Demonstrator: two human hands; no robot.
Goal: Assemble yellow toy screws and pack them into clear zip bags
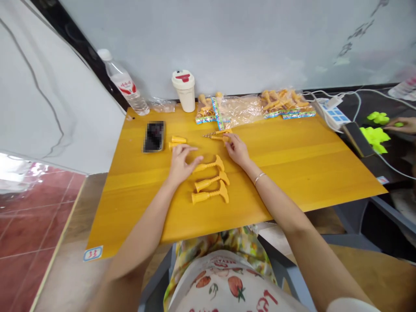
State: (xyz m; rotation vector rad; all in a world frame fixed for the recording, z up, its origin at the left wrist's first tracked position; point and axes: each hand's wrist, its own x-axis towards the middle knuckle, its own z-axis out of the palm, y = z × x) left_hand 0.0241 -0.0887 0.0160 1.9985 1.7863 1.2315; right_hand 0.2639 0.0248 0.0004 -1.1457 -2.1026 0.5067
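My left hand point(181, 165) is over the table with its thumb and fingers apart, beside two short yellow tubes point(178, 139). One tube is partly hidden by the fingers. My right hand point(238, 149) has its fingers closed on the yellow end of a piece with a thin, patterned shaft point(214, 137). A second such piece point(224, 131) lies just behind it. Between my hands and nearer to me, three yellow toy hammers point(211, 183) lie in a row, their heads to the right. The left thumb is close to the handle of the farthest one.
At the back stand a water bottle point(125, 84) and a lidded cup point(186, 93), with clear bags of yellow parts point(282, 102) to the right. A phone point(154, 136) lies at left. A power strip point(333, 112) with cables sits off the right edge, near another person's hand point(404, 125) and lime-green pieces point(375, 138).
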